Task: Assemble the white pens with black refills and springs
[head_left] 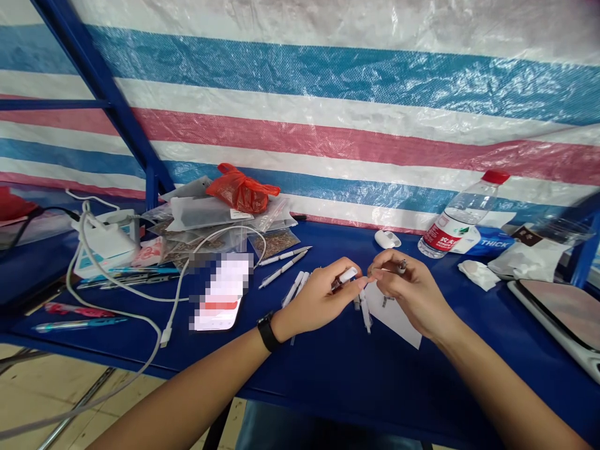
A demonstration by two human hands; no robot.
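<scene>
My left hand (323,299), with a black band on its wrist, is closed around a white pen part (348,274) whose blunt end sticks out above the thumb. Facing it, my right hand (415,294) pinches a slim pen piece with a silvery end (402,267); the rest is hidden by the fingers. The fingertips of both hands nearly meet, and what lies between them is too small to make out. Below them, a white pen (365,314) lies beside a sheet of white paper (400,325). More white pens (284,270) rest left of my hands.
A lit phone (222,290) and a white cable (162,334) lie to the left. Behind are plastic bags of dried bits (274,242) and a red bag (244,189). An earbud case (387,239), a bottle (462,215) and a scale (557,319) occupy the right side.
</scene>
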